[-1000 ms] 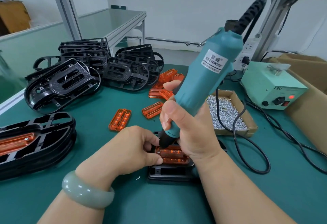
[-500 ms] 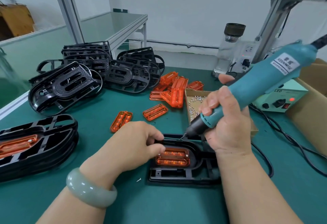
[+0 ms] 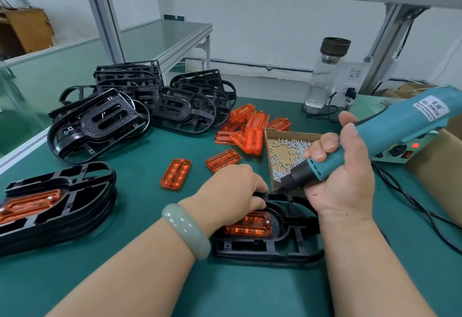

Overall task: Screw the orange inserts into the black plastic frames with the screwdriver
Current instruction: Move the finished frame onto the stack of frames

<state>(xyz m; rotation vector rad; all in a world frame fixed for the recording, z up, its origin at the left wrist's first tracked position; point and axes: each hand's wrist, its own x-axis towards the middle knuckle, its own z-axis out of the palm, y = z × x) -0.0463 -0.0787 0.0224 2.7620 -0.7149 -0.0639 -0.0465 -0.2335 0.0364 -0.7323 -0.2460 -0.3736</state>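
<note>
the right hand [image 3: 342, 166] is gripping the teal electric screwdriver [image 3: 390, 136]; the left hand [image 3: 232, 191], fingers curled, is pinching the black plastic frame [image 3: 280, 249] holding an orange translucent insert [image 3: 250, 226] near the tabletop's front edge.

Only one piece of writing could be read — a white rectangular label [image 3: 431, 111] stuck on the teal body of the electric screwdriver [image 3: 390, 139], toward its rear end near the right edge of the view. On top it carried two larger Chinese characters, too soft to make out. Under them stood the brand KEENWISE in dark capitals, slanted along with the tilted barrel. A third, finer line of print sat beneath the brand name — too small and blurred to be read.
</note>
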